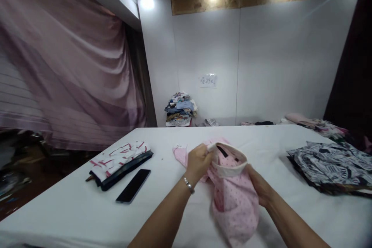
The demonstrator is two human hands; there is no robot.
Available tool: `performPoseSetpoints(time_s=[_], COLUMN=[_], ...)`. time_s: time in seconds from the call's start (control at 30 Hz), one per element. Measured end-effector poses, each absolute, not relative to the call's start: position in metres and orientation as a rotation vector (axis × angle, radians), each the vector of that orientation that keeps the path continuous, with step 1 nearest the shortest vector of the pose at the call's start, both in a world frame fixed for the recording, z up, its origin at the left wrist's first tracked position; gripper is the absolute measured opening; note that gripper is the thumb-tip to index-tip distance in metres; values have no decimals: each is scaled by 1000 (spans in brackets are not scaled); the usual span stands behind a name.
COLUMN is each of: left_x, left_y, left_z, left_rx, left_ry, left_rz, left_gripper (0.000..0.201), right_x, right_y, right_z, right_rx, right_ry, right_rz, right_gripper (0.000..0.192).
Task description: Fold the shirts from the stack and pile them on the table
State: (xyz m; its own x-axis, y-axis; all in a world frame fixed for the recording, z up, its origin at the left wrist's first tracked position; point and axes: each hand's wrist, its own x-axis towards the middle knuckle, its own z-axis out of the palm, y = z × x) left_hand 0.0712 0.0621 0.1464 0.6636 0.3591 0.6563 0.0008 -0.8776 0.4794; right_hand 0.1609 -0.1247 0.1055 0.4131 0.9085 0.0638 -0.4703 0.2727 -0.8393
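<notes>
A pink shirt [236, 201] with small dark dots and a white collar [229, 171] is held up over the white table, its lower part hanging toward me. My left hand [199, 161] is closed on the collar's left end, knuckles up, a metal bracelet on that wrist. At the collar's right side, my right hand [258, 186] grips the shirt; its fingers are partly hidden behind the cloth. Inside the neck a dark label shows. One pink sleeve end spreads on the table left of my left hand.
Folded white-and-red clothing [122, 159] and a black phone [133, 186] lie left on the white table [162, 217]. Black-and-white printed clothes [331, 164] are stacked at the right. Beyond the far edge stands a clothes pile [180, 109]; a pink curtain [95, 66] hangs left.
</notes>
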Motion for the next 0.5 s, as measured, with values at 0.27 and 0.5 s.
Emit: performPoseSetpoints(time_s=[0.27, 0.5], left_x=[69, 36], left_y=[46, 19], left_z=[144, 42], left_rx=[1937, 1770], left_ry=[118, 293], left_rz=[806, 503], left_gripper=[41, 82], right_x=[182, 234], right_y=[-105, -95], right_z=[111, 194], right_rx=[-831, -748], right_ry=[-416, -446], right_rz=[1028, 713], right_gripper=[46, 42])
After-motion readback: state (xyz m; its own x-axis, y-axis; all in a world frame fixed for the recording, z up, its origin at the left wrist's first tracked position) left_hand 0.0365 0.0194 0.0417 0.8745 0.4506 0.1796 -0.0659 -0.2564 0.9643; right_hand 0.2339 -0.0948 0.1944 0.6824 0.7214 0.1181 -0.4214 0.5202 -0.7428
